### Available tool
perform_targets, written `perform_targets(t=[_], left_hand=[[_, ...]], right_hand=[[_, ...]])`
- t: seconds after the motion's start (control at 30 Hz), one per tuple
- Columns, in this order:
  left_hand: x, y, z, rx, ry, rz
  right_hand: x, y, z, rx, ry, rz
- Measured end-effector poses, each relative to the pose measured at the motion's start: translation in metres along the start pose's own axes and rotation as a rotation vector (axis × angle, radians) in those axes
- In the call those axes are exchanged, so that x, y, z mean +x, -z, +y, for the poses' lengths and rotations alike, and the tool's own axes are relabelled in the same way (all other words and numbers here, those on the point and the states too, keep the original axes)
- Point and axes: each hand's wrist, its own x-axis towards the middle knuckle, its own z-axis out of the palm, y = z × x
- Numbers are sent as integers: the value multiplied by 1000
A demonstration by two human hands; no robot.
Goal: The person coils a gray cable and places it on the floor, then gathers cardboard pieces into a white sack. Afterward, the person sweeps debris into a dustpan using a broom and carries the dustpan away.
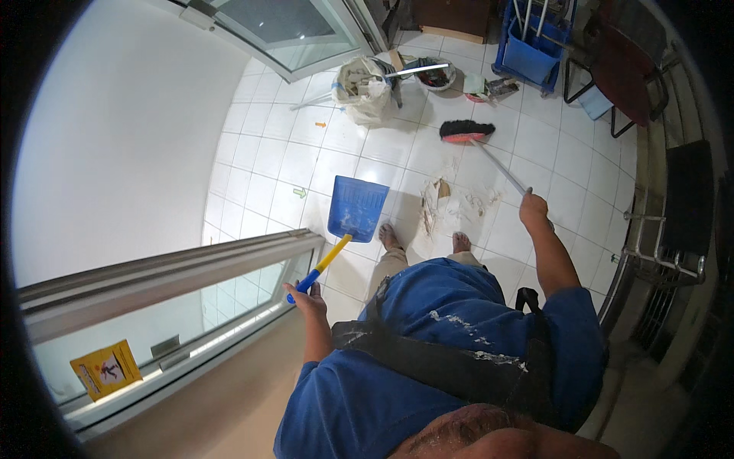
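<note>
My left hand (309, 294) holds the blue and yellow handle of a blue plastic dustpan (358, 207), whose pan is over the tiled floor in front of my left foot. Some pale dust shows in the pan. My right hand (534, 209) is closed around the pale pole of a broom (467, 131) with a red head and black bristles. The bristles lie on the tiles, turned away from me. Between the broom head and my bare feet is a pile of paper-like scraps and debris (444, 201) with pale dust around it.
Ahead are a filled white sack (362, 92), a lined bin (436, 74) with a pole across it, and a blue mop bucket (530, 54). A dark red chair (625, 74) stands at the right. Glass doors (172, 310) are at the near left and far left.
</note>
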Motion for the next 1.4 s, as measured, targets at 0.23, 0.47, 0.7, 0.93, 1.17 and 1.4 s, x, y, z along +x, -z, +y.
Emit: perform_targets(t=[0.23, 0.47, 0.7, 0.93, 1.17, 1.4], left_hand=[[86, -34, 48, 86, 78, -196], [174, -22, 61, 227, 123, -245], [236, -17, 35, 327, 234, -297], [236, -36, 47, 424, 269, -305], [213, -47, 97, 584, 177, -479], [193, -26, 56, 480, 161, -446]], right_hand=[[42, -19, -141, 6, -85, -114], [-137, -45, -193, 101, -31, -277], [-210, 24, -196, 203, -162, -233], [-25, -7, -283, 253, -16, -2], [-24, -41, -281, 249, -44, -135], [-248, -74, -139, 190, -60, -202]])
